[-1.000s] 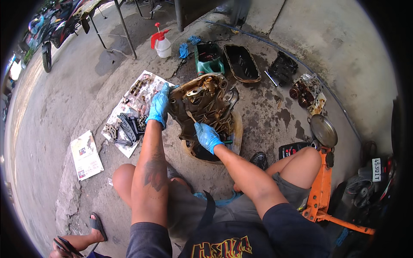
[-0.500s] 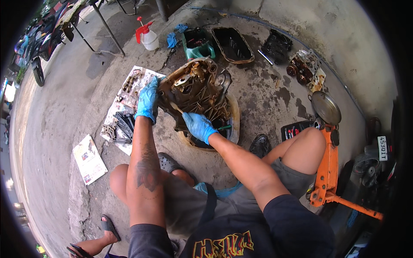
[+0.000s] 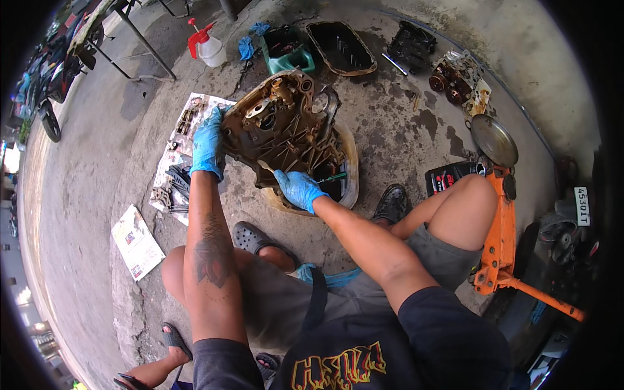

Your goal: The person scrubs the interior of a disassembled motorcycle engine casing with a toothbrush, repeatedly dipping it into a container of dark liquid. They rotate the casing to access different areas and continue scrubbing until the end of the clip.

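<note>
A large brown, oil-stained engine casting is tilted up above a pale round basin. My left hand, in a blue glove, grips the casting's left edge. My right hand, gloved too, is closed at its lower edge around a slim tool with a pale tan end; most of that tool is hidden in the fist. Ribs and a bore show on the casting's inner face. Inside the basin, dark liquid and a green-handled tool show beside my right hand.
Small metal parts lie on paper at the left. Beyond stand a red-and-white spray bottle, a cut green container and a black oil pan. An orange jack stands right of my knee. Another person's foot is at lower left.
The view has shifted slightly. The casting has swung a little left and lower in tilt with my left hand. My right hand and its tool have shifted slightly down relative to the casting.
</note>
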`<state>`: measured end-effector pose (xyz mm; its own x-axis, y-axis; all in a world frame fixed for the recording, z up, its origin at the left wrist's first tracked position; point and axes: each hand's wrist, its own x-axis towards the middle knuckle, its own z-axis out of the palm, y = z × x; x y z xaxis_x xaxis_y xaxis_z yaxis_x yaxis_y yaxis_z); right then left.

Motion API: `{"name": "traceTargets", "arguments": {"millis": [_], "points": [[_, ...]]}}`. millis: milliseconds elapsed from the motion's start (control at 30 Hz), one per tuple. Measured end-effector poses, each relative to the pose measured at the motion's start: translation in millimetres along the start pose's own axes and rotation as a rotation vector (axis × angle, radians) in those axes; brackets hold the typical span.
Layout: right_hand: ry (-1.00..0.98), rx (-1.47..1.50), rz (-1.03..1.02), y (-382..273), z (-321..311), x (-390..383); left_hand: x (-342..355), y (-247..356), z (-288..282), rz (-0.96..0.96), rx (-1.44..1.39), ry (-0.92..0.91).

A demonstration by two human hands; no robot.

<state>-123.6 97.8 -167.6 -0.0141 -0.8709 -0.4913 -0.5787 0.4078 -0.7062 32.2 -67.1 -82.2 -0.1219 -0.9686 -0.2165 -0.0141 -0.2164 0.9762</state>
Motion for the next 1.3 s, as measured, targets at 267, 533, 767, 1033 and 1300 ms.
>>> {"name": "traceTargets", "arguments": {"millis": [267, 533, 767, 1033, 1300], "points": [[0.428, 0.132, 0.089, 49, 14, 8, 1, -6, 0, 0.017, 0.076, 0.023], [0.362, 0.230, 0.166, 49, 8, 14, 11, -12, 2, 0.042, 0.138, 0.048], [0.410, 0.349, 0.234, 61, 24, 14, 15, -9, -3, 0.134, 0.129, 0.066], [0.411, -0.171, 0.043, 68, -10, 14, 6, -7, 3, 0.089, 0.264, 0.030], [0.236, -0.290, 0.092, 42, -45, 5, 22, -28, -9, 0.243, 0.439, 0.002]]}}
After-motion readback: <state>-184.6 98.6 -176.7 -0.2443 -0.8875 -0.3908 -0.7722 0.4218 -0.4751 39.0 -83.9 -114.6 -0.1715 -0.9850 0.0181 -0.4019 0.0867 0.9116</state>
